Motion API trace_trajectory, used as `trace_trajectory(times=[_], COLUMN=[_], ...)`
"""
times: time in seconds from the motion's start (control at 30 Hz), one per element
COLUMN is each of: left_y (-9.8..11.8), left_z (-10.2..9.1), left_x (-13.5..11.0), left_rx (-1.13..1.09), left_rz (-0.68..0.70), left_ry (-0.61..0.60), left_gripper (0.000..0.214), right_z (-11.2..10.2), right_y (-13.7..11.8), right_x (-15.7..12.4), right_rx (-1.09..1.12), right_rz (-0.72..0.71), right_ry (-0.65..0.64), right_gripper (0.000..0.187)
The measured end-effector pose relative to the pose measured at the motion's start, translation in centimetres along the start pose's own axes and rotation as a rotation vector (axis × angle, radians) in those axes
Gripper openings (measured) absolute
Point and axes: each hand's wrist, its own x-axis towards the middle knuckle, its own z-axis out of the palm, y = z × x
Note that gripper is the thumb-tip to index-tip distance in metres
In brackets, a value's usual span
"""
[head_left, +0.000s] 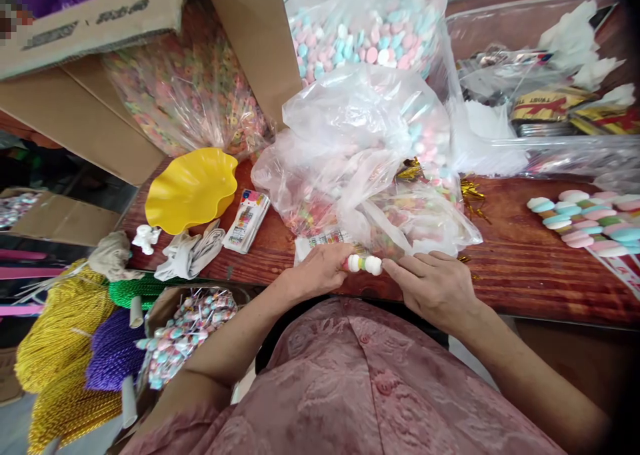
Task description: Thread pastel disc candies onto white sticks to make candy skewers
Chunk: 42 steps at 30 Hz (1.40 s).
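1. At the table's front edge, the left hand [327, 268] pinches a short stack of candies [364, 264], whose white end points right.
2. The right hand [435, 285] has its fingers bent, a fingertip at that white end; whether it grips, I cannot tell.
3. Below the table at left, an open carton [161, 308] holds wrapped candy sticks in pink, blue and white.
4. Just beyond the hands, a crumpled clear bag [300, 168] shows red, yellow and green candies inside.
5. Left of it sits a yellow wavy-rimmed bowl [193, 188].
6. Farther back, a large cardboard box [85, 108] holds a bag of small multicoloured candies.
7. At far right, a clear tray [575, 143] contains gold-labelled packets and white tissue.
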Motion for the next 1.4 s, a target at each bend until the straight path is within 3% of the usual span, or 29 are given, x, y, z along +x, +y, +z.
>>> trace_trajectory(times=[0.2, 0.4, 0.6, 0.8, 0.87, 1.0, 1.1, 1.2, 1.3, 1.4], left_y=[0.2, -0.2, 0.4, 1.8, 2.0, 2.2, 2.2, 1.6, 0.5, -0.3], left_z=[0.6, 1.0, 1.4, 0.6, 0.3, 0.1, -0.2, -0.8, -1.3, -1.2], left_x=[0.4, 0.7, 0.5, 0.3, 0.6, 1.1, 0.8, -0.3, -1.4, -1.9], left_rx=[0.190, 0.167, 0.145, -0.149, -0.208, -0.256, -0.133, 0.138, 0.338, 0.385], left_rz=[-0.105, -0.118, -0.047, -0.030, -0.012, 0.039, 0.054, -0.064, -0.195, -0.213], left_ry=[0.072, 0.129, 0.020, -0.083, -0.136, -0.231, -0.184, -0.066, 0.013, -0.027], left_gripper=[0.052, 0.061, 0.064, 0.072, 0.076, 0.083, 0.096, 0.104, 0.086, 0.038], right_z=[-1.1, -1.1, -0.9, -0.9, -0.6, -0.3, 0.2, 0.8, 1.4, 2.1], right_y=[-0.1, -1.3, -1.0, 0.5, 0.8, 1.0, 1.5, 1.9, 1.9, 1.4], right_x=[0.2, 0.3, 0.6, 0.5, 0.6, 1.3, 1.5, 1.1, 0.4, 0.1], right_rx=[0.138, 0.049, -0.082, -0.070, 0.006, 0.150, 0.192, 0.246, 0.322, 0.316], right_rz=[0.104, 0.093, 0.031, -0.078, -0.109, -0.078, 0.048, 0.172, 0.216, 0.215], right_ry=[-0.213, -0.171, -0.142, -0.083, -0.139, -0.379, -0.509, -0.511, -0.400, -0.306], right_gripper=[0.020, 0.022, 0.021, 0.018, 0.018, 0.021, 0.022, 0.026, 0.028, 0.028])
